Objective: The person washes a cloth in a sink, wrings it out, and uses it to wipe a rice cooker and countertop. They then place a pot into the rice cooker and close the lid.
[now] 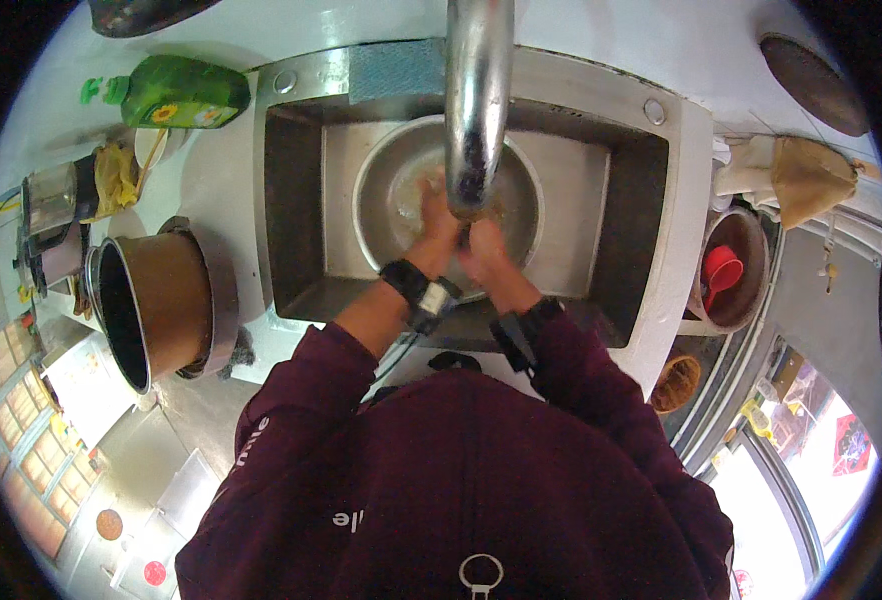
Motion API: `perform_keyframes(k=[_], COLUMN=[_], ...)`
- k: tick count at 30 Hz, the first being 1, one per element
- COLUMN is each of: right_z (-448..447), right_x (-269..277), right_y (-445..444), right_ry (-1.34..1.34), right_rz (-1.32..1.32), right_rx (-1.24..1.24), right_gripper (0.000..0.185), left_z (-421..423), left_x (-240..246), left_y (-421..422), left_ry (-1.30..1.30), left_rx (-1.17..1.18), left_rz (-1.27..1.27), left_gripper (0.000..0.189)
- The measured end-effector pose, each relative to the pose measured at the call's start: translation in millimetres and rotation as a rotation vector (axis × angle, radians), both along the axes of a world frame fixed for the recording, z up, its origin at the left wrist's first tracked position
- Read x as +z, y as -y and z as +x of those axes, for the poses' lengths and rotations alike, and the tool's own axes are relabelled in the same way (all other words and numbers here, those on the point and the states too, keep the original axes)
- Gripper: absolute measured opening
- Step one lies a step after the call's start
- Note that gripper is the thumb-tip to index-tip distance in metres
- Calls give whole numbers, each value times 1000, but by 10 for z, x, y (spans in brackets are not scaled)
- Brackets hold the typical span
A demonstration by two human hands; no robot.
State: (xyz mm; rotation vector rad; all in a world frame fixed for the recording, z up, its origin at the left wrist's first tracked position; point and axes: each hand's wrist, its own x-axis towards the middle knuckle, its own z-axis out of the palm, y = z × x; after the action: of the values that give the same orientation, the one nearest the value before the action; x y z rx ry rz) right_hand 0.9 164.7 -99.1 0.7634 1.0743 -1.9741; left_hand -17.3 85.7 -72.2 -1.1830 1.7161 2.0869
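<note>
A round metal basin (366, 225) sits in the stainless steel sink (598, 225). My left hand (441, 217) reaches into the basin, left of the metal faucet spout (478, 112). My right hand (486, 247) is close beside it, just below the spout's end, over the right part of the basin. Both hands are blurred, and the spout hides part of the space between them. Something pale and wet shows in the basin by my left fingertips; what it is cannot be told. Whether either hand grips anything is unclear. Dark bands are on both wrists.
A blue cloth (396, 71) lies on the sink's back rim. Left of the sink are a green detergent bottle (186, 94) and a large metal pot (163, 300) on its side. To the right, a tub (752, 300) holds a red ladle (722, 268), near a wicker basket (675, 384).
</note>
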Motion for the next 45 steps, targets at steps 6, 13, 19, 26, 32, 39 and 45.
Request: perform_keyframes(k=[6,13,19,26,32,39,45], right_z=[-72,89,-261,27,-134,-64,-216], right_x=[-110,251,264,372,166,165,166], right_y=[-146,-18,-121,-30,-123,71,-33], right_ry=[-235,-322,-250,10,24,-158,23], right_rz=[4,110,152,-90,-109,1,180], right_rx=[95,26,210,-24,-72,-142,-98], right_gripper=[45,26,37,42,36,38,29], left_z=[118,-104,263,74,198,-7,52], left_x=[354,280,-196,-75,-37,-142,-160], left_y=[-386,38,-143,61,-331,-104,-172], left_ry=[88,154,-104,187,24,165,206], left_rx=[-62,-43,-92,93,42,369,181], left_rz=[-107,305,76,452,101,412,18], left_gripper=[41,56,54,54,61,63,65])
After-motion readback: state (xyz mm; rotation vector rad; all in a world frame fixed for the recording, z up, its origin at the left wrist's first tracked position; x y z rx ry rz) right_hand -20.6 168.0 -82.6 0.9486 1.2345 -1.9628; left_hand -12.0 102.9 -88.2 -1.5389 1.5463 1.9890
